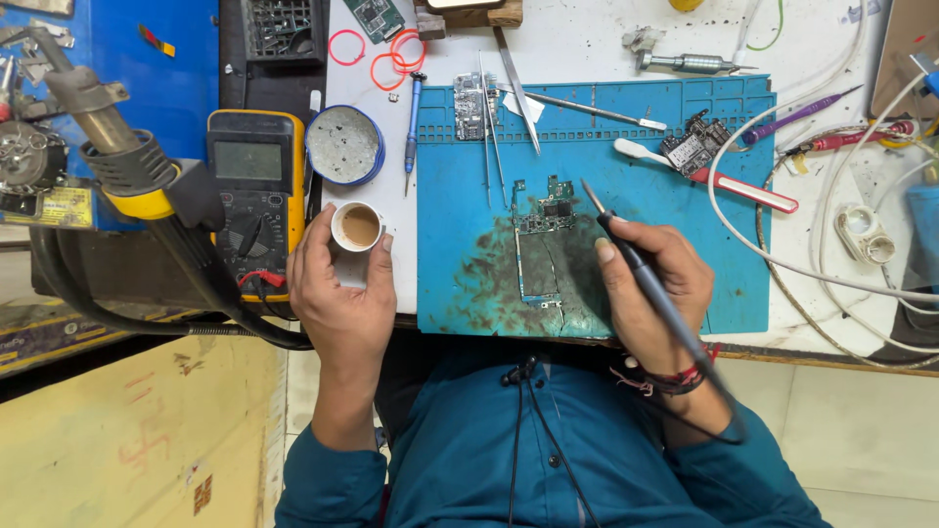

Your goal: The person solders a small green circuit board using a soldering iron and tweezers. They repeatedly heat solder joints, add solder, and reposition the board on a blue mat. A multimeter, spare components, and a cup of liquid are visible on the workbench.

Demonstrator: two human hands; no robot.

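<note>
My left hand (337, 293) grips a small white cup (358, 228) of brown drink, held just left of the blue work mat (685, 225). My right hand (650, 288) holds a dark soldering iron (636, 259) like a pen, its tip pointing up and left just right of a green phone circuit board (541, 240). The board lies on a sooty, stained part of the mat, between my two hands. The iron's cable runs back over my wrist.
A yellow multimeter (256, 181) and a round blue tin (344, 145) sit left of the mat. Tweezers (492, 127), a screwdriver (413, 127), a toothbrush (704, 176), more circuit boards (694, 147) and white cables (831, 264) lie around. A hot-air gun (117, 156) is at left.
</note>
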